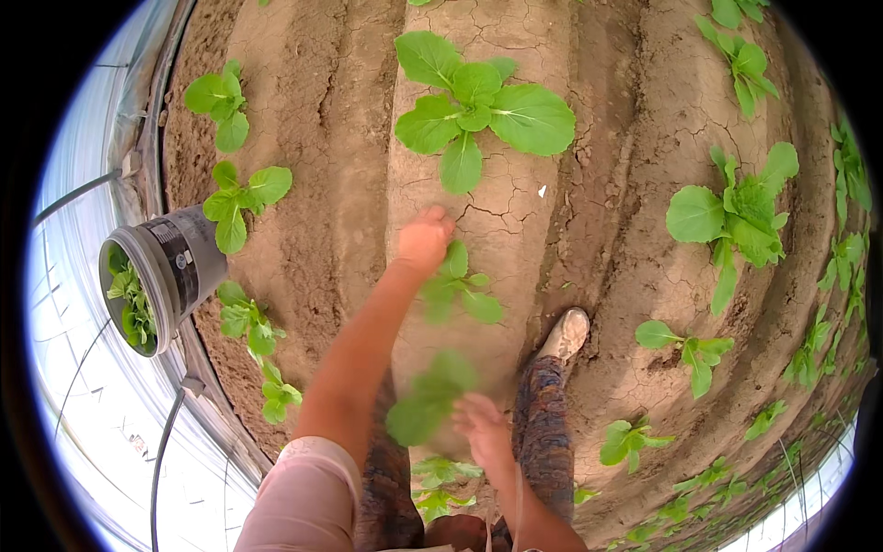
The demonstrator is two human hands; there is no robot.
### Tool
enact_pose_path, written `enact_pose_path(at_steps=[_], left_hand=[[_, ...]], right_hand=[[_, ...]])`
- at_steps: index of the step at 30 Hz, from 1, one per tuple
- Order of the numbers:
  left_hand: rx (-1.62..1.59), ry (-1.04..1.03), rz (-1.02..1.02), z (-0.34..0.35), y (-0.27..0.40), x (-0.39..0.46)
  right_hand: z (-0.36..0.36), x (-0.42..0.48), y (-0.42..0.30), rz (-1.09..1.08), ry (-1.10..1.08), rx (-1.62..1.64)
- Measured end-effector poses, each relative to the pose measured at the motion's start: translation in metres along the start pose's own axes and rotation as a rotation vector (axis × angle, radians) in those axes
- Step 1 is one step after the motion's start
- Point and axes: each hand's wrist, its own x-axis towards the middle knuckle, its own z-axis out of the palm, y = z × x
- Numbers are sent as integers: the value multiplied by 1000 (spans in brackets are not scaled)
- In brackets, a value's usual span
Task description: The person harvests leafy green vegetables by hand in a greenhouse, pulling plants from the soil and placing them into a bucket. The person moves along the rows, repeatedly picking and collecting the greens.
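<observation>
My left hand (pixel 424 240) is low over the cracked soil bed, fingers curled, just above a small leafy seedling (pixel 479 307) in the picture. Whether anything lies inside those fingers is hidden. Nearer my body, my right hand (pixel 483 422) is blurred, its fingertips beside a blurred bunch of green leaves (pixel 433 399). The blur leaves it unclear whether the right fingers grip this bunch. Ahead of both hands a larger leafy green plant (pixel 476 107) spreads several broad leaves flat over the bed.
A grey plastic bucket (pixel 200 241) at the left holds picked green leaves (pixel 131 303). Smaller plants (pixel 234 200) line the left row. More plants (pixel 745 214) grow to the right. My shoe (pixel 566 334) stands in the right furrow. Plastic greenhouse sheeting (pixel 90 386) borders the left.
</observation>
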Motion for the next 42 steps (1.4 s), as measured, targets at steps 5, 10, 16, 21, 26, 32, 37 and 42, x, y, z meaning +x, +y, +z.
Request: enact_pose_path(at_steps=[5,10,16,21,26,32,37,42], left_hand=[[-379,164,-360,-11,3,-7],[-679,234,-756,-14,-35,-28],[-80,98,-217,-24,-25,-34],[215,-43,101,-18,-1,-19],[71,-137,102,-16,-2,-23],[222,-271,99,-1,-8,-28],[183,-263,128,1,-4,-28],[214,-328,123,-3,-2,-28]], right_hand=[[-1,5,5,-18,32,70],[3,6,8,-10,19,58],[7,7,10,5,12,15],[2,10,12,-13,7,36],[4,10,13,0,9,20],[6,9,8,13,12,42],[4,9,5,-6,25,37],[1,9,9,-13,-5,32]])
